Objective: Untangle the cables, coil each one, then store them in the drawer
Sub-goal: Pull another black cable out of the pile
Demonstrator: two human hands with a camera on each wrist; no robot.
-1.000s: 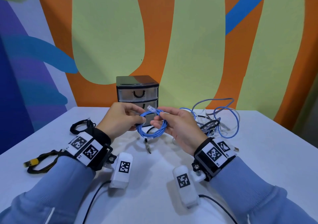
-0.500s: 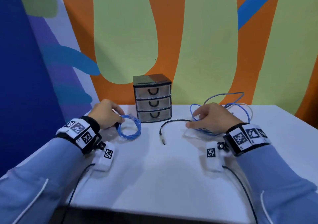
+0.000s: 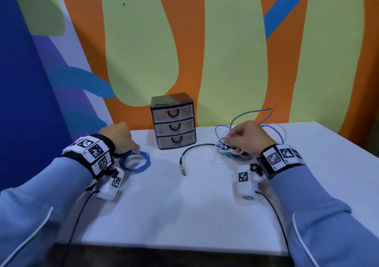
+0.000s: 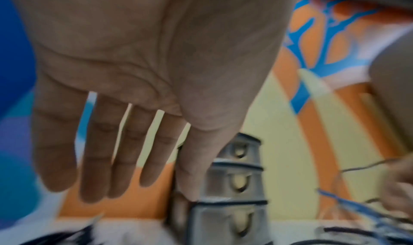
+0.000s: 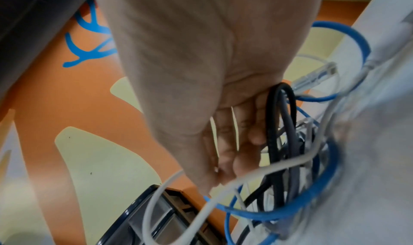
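Note:
A coiled blue cable [image 3: 135,162] lies flat on the white table [image 3: 184,205], left of the drawers. My left hand [image 3: 133,145] hovers at the coil's far left edge; the left wrist view shows its fingers [image 4: 96,160] straight and spread, holding nothing. My right hand [image 3: 231,141] reaches into the tangle of blue, white and black cables [image 3: 252,131] on the right. Its thumb and fingertips [image 5: 223,171] pinch a white cable [image 5: 279,167]; a black cable [image 5: 277,118] loops against the little-finger side. The three-drawer unit [image 3: 174,127] stands at the back centre with all drawers closed.
A black cable [image 3: 196,147] runs out of the tangle toward the middle, ending in a plug [image 3: 183,171]. Two white camera units [image 3: 110,186] [image 3: 244,182] with black leads lie below my wrists. The painted wall is directly behind the drawers.
My left hand set the blue coil down on the left of the table and let go of it. The right hand went to the tangle and took hold of a white cable.

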